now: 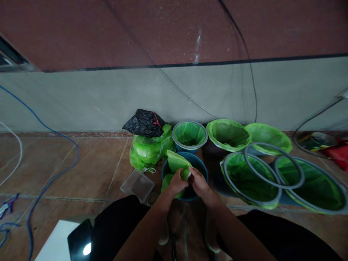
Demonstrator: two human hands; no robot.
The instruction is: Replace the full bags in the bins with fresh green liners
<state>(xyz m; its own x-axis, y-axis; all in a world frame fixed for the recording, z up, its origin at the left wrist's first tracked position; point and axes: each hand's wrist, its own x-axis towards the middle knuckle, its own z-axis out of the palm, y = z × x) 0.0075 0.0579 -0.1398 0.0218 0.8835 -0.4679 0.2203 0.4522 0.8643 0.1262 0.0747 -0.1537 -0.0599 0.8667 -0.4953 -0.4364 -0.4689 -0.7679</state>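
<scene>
**Two hands gather a green plastic bag (176, 163) at the mouth of a teal bucket (199, 165)**

At far left, a blue cable (54, 174) curves across the tiled floor (103, 170). Against the far wall, a black plastic bag (144, 123) sits on a bundle of green bags (150, 149), with a clear plastic tub (137, 186) on the floor nearer by. At center, the left hand (176, 183) has its fingers curled narrowly around the bag, and the right hand (199, 185) pinches the same bag just beside it. The bag stands in the bucket's mouth and drapes over its near-left rim. Behind stands a green-lined bin (189, 135). To the right, grey-rimmed hoops lined with green plastic (251, 179) lie on the floor.
</scene>
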